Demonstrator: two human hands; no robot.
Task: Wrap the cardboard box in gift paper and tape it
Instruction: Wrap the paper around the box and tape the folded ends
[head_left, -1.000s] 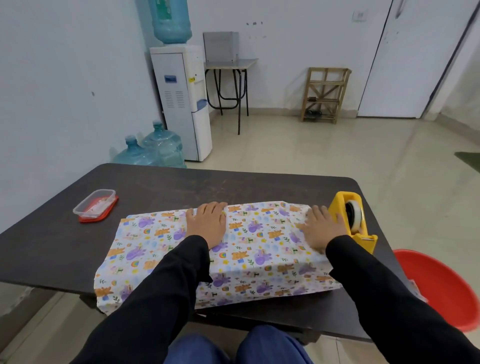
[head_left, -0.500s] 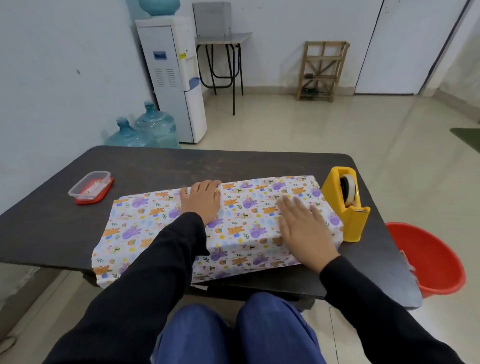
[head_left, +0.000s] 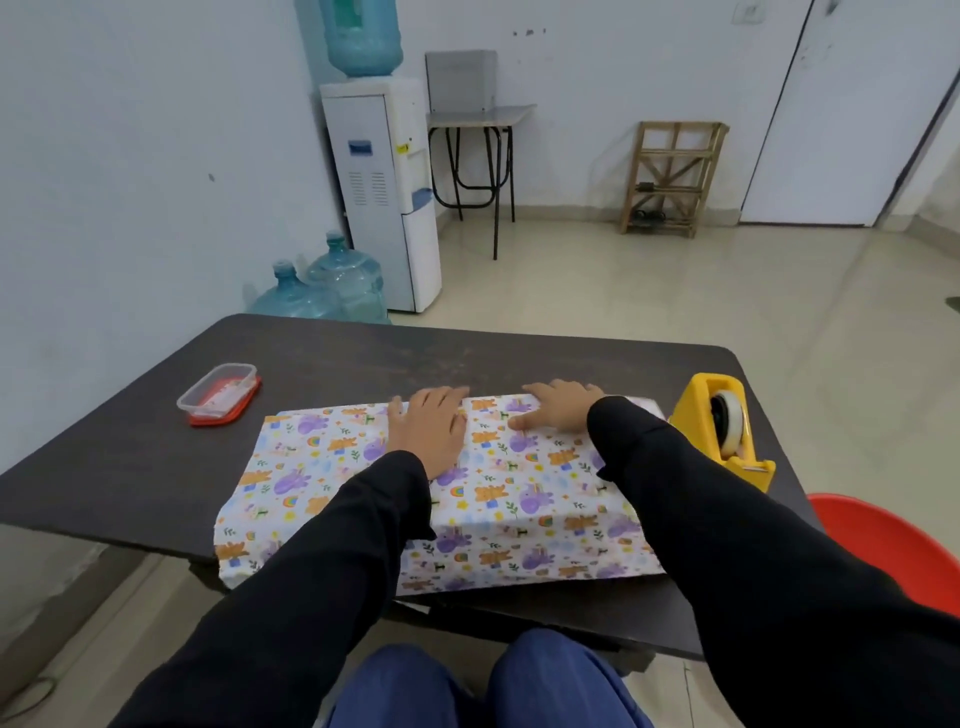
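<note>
White gift paper (head_left: 322, 467) printed with purple and orange animals lies draped over the cardboard box, which is fully hidden under it, on the dark table (head_left: 130, 457). Loose paper spreads flat to the left and hangs over the near table edge. My left hand (head_left: 428, 428) lies flat, palm down, on the top of the covered box near its far edge. My right hand (head_left: 558, 410) rests just to its right, fingers curled over the far edge of the paper. A yellow tape dispenser (head_left: 719, 436) with a roll of clear tape stands right of the box.
A clear plastic container on a red lid (head_left: 221, 395) sits at the table's left. A red tub (head_left: 893, 551) stands on the floor at the right. Beyond the table are a water dispenser (head_left: 387, 192), two blue bottles (head_left: 322, 286), a small desk (head_left: 480, 156) and a wooden rack (head_left: 672, 176).
My right hand went from the box's right end, across its top, to the far edge beside my left hand. My left hand stayed put. The camera view tilted.
</note>
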